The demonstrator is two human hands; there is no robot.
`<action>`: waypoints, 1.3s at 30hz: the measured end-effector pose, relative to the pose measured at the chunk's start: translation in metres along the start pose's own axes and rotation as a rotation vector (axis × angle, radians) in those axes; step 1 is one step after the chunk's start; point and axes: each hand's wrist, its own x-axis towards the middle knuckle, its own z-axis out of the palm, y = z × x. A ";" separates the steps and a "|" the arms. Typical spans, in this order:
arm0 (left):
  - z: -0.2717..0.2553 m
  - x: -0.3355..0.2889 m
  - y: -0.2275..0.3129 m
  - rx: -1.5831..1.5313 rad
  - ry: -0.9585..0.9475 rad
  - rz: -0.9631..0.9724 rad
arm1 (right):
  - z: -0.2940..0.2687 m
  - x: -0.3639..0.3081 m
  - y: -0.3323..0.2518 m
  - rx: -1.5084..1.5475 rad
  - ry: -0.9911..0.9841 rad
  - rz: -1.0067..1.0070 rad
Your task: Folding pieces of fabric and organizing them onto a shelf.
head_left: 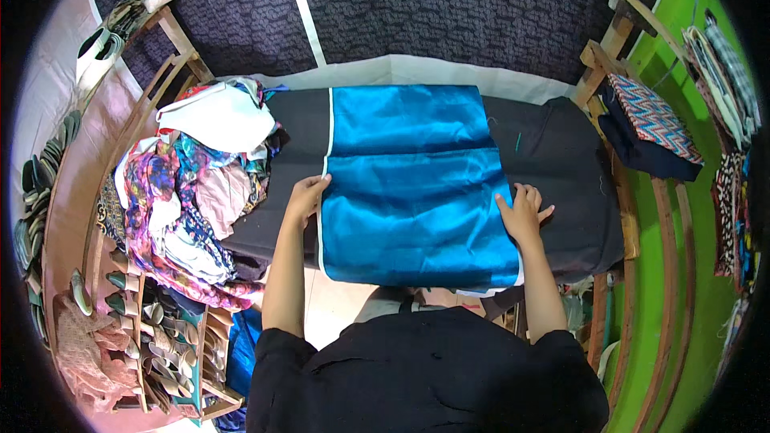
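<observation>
A shiny blue satin cloth [413,192] lies spread over a black-covered table [553,152]. A crease crosses its upper part, a pale strip runs down its left side, and its near edge hangs at the table's front. At that left side, my left hand [305,199] is closed, with fingertips pinching the cloth's edge. On the opposite side, my right hand [525,212] rests open, fingers apart, with the thumb touching the blue cloth and the other fingers over the black cover.
A heap of patterned and white fabrics [196,184] covers the table's left end. Below it stands a rack of shoes [164,345]. At right, folded fabrics [654,124] sit by a wooden frame [666,256]. Dark patterned cloth [449,8] hangs behind the table.
</observation>
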 end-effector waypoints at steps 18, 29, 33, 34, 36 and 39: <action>0.056 0.165 0.123 0.126 -0.204 0.316 | 0.020 0.224 -0.053 1.051 -0.360 0.085; 0.055 0.154 0.288 -0.239 -0.044 0.682 | -0.146 0.270 -0.121 1.130 0.335 -0.262; 0.028 0.142 0.258 -0.019 -0.040 0.682 | -0.135 0.246 -0.102 0.999 0.229 -0.312; 0.027 0.135 0.253 -0.016 -0.043 0.682 | -0.133 0.239 -0.100 1.002 0.232 -0.308; 0.023 0.118 0.241 -0.072 -0.059 0.698 | -0.130 0.223 -0.097 1.033 0.214 -0.319; 0.015 0.071 0.217 -0.069 -0.064 0.678 | -0.131 0.179 -0.096 1.188 0.154 -0.367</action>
